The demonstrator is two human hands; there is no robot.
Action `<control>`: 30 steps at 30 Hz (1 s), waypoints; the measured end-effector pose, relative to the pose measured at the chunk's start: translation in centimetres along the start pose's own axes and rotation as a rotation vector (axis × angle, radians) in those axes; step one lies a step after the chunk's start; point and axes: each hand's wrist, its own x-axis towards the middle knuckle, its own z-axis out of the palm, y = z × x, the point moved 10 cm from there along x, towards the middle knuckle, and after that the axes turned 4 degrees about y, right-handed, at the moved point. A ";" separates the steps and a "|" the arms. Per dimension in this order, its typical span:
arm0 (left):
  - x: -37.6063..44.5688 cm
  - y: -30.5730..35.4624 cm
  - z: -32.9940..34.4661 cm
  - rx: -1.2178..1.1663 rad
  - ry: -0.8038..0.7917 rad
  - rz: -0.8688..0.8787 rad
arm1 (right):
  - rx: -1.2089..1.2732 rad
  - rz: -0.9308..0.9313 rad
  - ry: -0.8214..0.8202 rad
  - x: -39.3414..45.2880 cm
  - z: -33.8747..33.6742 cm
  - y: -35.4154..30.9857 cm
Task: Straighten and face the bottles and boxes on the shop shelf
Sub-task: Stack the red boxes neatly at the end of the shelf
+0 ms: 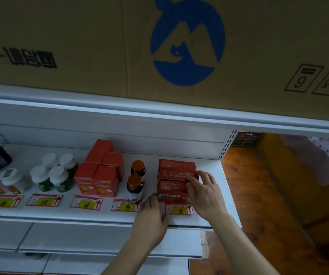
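Observation:
A row of flat red boxes point(172, 181) lies at the right end of the white shelf point(108, 215). My right hand point(204, 193) rests on the front red box, fingers spread over its top and right side. My left hand point(151, 217) touches that box's front left corner with its fingertips. Left of the boxes stand two dark bottles with orange caps point(135, 187). Further left is a cluster of upright red cartons point(98, 175), then green bottles with white caps point(54, 175).
Price tags point(86, 203) line the shelf's front edge. More white-capped bottles point(1, 179) stand at the far left. A large cardboard carton point(159, 46) sits on the shelf above. Wooden floor point(258, 195) lies beyond the shelf's right end.

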 end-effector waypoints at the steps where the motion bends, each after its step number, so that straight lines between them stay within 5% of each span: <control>1: 0.0 0.1 -0.2 -0.007 0.011 -0.003 | 0.006 0.008 -0.008 0.0 0.0 0.3; 7: 1.1 1.9 -2.1 -0.162 0.107 -0.008 | 0.081 0.075 -0.087 -0.2 0.2 0.7; 18: 5.5 3.1 -3.2 -0.237 -0.024 -0.092 | 0.282 0.209 -0.123 -0.4 0.4 1.0; 30: 5.0 6.1 -7.8 -0.558 0.112 -0.037 | 0.519 0.263 0.370 -0.7 -6.5 3.1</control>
